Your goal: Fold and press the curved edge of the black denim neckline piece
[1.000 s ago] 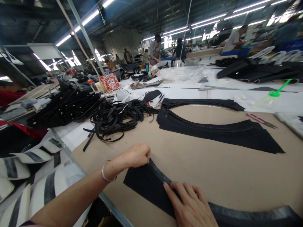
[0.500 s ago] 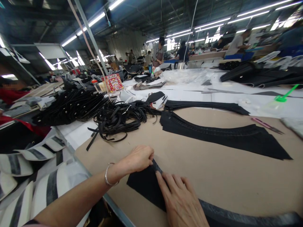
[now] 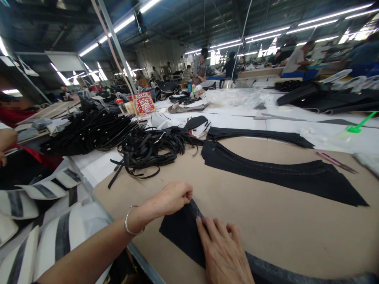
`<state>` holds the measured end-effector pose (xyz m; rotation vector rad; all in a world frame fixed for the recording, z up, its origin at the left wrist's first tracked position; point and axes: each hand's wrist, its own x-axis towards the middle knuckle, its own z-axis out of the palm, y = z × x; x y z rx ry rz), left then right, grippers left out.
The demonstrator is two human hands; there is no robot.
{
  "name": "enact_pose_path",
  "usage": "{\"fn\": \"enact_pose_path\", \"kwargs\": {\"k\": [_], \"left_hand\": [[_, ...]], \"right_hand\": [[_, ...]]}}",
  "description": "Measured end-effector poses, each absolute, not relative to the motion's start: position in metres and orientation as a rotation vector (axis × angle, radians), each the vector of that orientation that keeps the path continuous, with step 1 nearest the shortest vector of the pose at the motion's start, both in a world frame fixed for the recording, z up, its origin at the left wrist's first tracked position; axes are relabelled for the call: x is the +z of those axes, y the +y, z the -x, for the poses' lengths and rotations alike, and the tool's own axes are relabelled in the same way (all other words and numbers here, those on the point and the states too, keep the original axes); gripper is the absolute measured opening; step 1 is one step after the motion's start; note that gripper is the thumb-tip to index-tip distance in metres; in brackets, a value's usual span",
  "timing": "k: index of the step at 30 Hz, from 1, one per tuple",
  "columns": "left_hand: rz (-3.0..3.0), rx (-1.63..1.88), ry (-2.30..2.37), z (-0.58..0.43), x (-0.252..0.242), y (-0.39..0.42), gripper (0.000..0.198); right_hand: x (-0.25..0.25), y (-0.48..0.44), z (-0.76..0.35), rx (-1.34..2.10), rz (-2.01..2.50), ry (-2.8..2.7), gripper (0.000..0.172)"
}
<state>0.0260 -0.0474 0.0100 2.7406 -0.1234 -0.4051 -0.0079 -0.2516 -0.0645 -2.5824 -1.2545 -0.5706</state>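
Note:
A curved black fabric piece [image 3: 183, 232] lies on the tan board close in front of me, with a greyish band along its upper edge. My left hand [image 3: 174, 196] is closed at the piece's upper left corner, its fingers pinching the edge by the band. Flat on the same piece rests my right hand [image 3: 223, 250], its fingers stretched out and the index fingertip against the band. The right hand covers the middle of the piece, which continues to the lower right.
Farther back lie a stack of black curved pieces [image 3: 281, 173], pink-handled snips [image 3: 336, 161] and a tangle of black strips [image 3: 148, 152]. Striped white pieces [image 3: 53, 240] hang left of the board's metal edge. A co-worker's arm [image 3: 6, 142] shows at far left; other people work behind.
My right hand has shifted slightly, while my left keeps its pinch at the corner. A co-worker's arm has come into view at the far left. The view has tilted a little.

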Motion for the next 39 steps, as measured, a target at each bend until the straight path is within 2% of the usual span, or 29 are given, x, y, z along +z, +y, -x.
{"fn": "enact_pose_path", "kwargs": {"k": [13, 24, 29, 33, 36, 39], "left_hand": [[-2.848, -0.49, -0.162, -0.025, 0.02, -0.053, 0.01], [-2.87, -0.409, -0.132, -0.029, -0.001, -0.048, 0.006], [-2.83, -0.34, -0.126, -0.029, -0.005, -0.045, 0.005], [-2.775, -0.224, -0.191, -0.027, -0.007, -0.041, 0.013], [-2.734, -0.124, -0.298, -0.02, -0.014, -0.036, 0.004], [-2.725, 0.003, -0.384, -0.007, -0.027, -0.029, 0.02]], "right_hand": [[-0.067, -0.252, 0.008, -0.499, 2.586, -1.233, 0.051], [-0.066, -0.251, 0.007, -0.526, 2.572, -1.237, 0.051], [-0.066, -0.251, 0.007, -0.522, 2.564, -1.237, 0.051], [-0.065, -0.251, 0.007, -0.495, 2.579, -1.225, 0.052], [-0.064, -0.248, 0.009, -0.514, 2.6, -1.189, 0.052], [-0.064, -0.246, 0.012, -0.531, 2.626, -1.17, 0.05]]}}
